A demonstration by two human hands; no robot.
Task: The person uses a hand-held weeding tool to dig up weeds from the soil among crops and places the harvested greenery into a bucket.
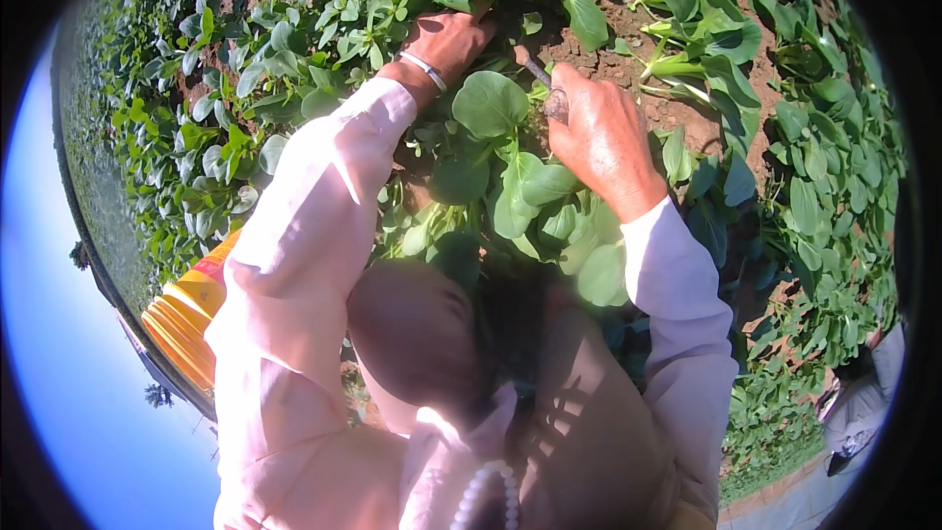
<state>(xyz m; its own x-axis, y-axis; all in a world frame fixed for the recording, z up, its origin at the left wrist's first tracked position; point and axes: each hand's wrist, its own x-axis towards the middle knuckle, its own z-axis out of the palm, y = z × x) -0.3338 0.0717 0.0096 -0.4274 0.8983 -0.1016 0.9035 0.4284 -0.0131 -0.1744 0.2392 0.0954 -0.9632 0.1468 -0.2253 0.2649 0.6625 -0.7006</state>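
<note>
Outdoor vegetable bed [628,0] in strong sun — reddish-brown soil showing between rows of broad-leaved green plants, blue sky along the left rim of the view. Left hand [446,39], with a pale bangle [424,69] at the wrist, reaches into the leaves toward the far side of the bed; its fingers are buried in foliage, so whether that grip is together or apart cannot be told. Right hand [599,132] is clamped on the handle of a small knife [538,74], whose dark blade points up-left to the soil at the base of a leafy green plant [491,128]. That plant sits between the two hands, just beside the right one. Both arms in pale pink sleeves [314,216]. Yellow-orange ribbed container [186,319] lies at the bed's left edge — behind the left elbow.
</note>
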